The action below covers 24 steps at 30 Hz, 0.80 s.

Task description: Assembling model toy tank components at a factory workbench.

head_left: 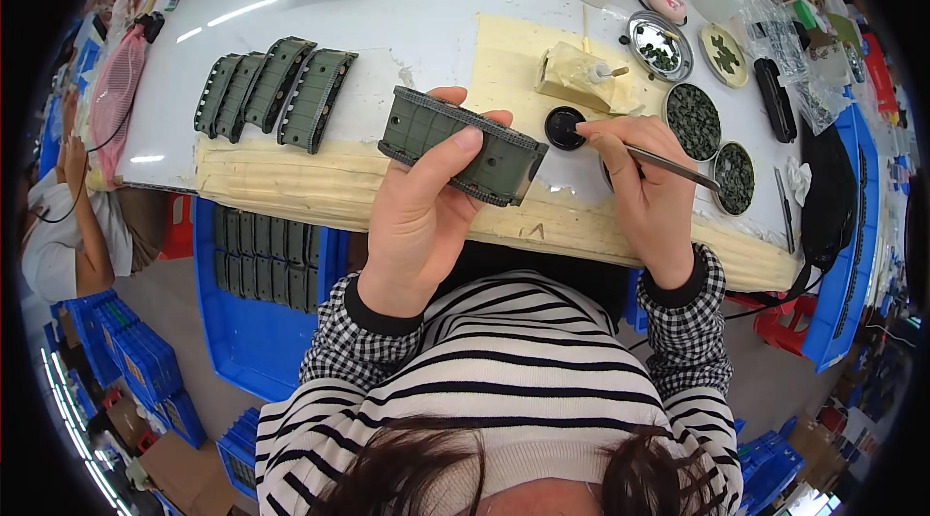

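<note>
My left hand (417, 211) grips a dark green camouflage-painted plastic model part (463, 143), long and slightly curved with ribbed edges. It is raised above the table's front edge, the thumb lying across its face. My right hand (651, 191) is closed on slim metal tweezers (678, 167), whose rear end sticks out to the right. Its fingertips are at a small round black dish (563, 127); the tweezers' tips cannot be made out clearly. Several similar green parts (315, 99) stand in a row on the table to the left.
At right are tins of small green pieces (692, 119), a metal dish (661, 46), a cream lid (725, 56) and a black case (775, 99). A taped block (581, 75) stands behind the black dish. More green parts fill a blue crate (242, 342) at lower left. Another person (73, 225) sits far left.
</note>
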Each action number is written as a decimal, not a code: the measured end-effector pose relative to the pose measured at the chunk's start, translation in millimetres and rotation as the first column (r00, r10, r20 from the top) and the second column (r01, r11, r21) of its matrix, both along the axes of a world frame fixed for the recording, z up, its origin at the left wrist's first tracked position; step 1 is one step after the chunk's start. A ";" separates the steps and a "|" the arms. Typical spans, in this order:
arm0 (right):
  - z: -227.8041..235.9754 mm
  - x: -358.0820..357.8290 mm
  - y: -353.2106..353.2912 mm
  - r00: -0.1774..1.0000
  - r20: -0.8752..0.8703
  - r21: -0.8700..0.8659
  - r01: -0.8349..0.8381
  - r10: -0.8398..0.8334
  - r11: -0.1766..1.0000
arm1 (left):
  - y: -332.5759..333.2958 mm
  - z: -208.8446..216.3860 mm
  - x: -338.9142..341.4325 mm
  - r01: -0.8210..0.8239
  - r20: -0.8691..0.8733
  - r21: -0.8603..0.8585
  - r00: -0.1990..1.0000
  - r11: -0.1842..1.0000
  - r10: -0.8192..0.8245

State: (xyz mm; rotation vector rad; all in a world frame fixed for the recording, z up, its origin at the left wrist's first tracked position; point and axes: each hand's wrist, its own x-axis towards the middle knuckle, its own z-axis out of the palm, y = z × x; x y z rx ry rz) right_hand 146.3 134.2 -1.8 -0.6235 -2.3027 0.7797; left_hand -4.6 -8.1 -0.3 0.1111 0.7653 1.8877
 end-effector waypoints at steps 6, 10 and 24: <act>13.8 5.0 -3.2 0.991 -0.132 -0.034 -0.038 0.033 0.999 | -0.9 2.7 -1.2 -0.031 0.098 0.000 0.995 1.000 0.031; 30.0 11.1 -13.0 0.929 -0.304 -0.020 -0.225 0.208 0.974 | 1.7 2.6 -0.7 -0.028 0.105 -0.029 0.994 0.999 0.031; 28.5 3.5 -30.8 0.895 -0.307 -0.147 -0.380 0.323 0.913 | 7.9 -1.0 6.1 0.031 0.135 -0.052 0.991 0.998 -0.024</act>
